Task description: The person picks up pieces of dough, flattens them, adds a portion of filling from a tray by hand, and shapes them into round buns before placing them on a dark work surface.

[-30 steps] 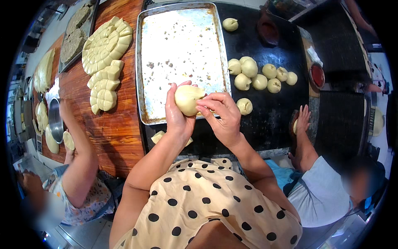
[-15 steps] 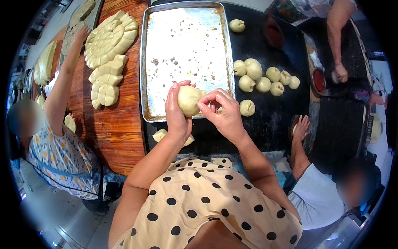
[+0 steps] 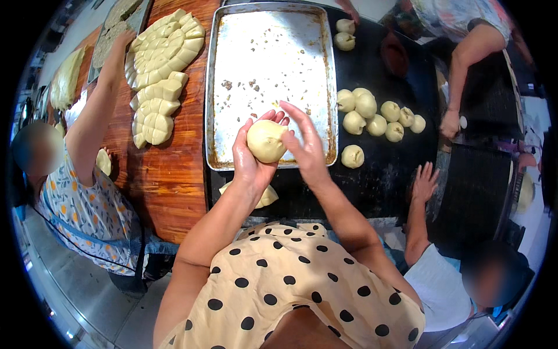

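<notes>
A smooth, pale-yellow dough ball with a gathered, puckered spot rests in my left hand, whose palm and fingers cup it from the left and below. My right hand is at the ball's right side, fingers stretched up and apart. Its thumb is at the ball's edge; I cannot tell whether it presses on it. Both hands are over the near edge of a metal baking tray scattered with dark crumbs. Cut dough pieces lie on the black worktop, partly behind my left forearm.
Several dough balls sit on the black worktop right of the tray. Scored dough covers part of the wooden table at left. Co-workers' arms reach in: one at left, one at far right, a hand at near right.
My right hand has let go of its pinch on the dough and spread its fingers. Another dough ball and a co-worker's hand now show at the far end of the worktop.
</notes>
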Available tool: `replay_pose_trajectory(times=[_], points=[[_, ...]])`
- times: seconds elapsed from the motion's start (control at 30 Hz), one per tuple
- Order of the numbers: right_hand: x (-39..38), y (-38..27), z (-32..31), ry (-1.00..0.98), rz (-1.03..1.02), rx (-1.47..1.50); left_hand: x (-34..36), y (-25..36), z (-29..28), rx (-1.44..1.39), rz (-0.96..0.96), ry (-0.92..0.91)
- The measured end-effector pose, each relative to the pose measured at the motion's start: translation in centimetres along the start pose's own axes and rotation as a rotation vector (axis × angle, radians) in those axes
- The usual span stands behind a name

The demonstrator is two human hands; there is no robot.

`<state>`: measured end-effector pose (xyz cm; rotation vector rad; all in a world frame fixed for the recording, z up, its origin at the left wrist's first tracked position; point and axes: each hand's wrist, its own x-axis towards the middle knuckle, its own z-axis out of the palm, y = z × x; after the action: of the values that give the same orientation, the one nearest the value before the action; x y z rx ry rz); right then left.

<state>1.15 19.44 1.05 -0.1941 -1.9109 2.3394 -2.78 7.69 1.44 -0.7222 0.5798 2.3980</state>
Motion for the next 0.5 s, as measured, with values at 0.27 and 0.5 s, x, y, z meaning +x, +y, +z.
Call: replay_pose_trajectory(times=[0.27, 0.5], points=[[-0.3, 1.1, 1.6, 0.198, 0.015, -0.025, -1.5, -1.6, 0.3, 0.464, 0.083, 0.010], [-1.3, 2.4, 2.3, 0.215, -0.454, -0.480, 0.4, -1.9, -2.4, 0.089, -0.034, 0.178]])
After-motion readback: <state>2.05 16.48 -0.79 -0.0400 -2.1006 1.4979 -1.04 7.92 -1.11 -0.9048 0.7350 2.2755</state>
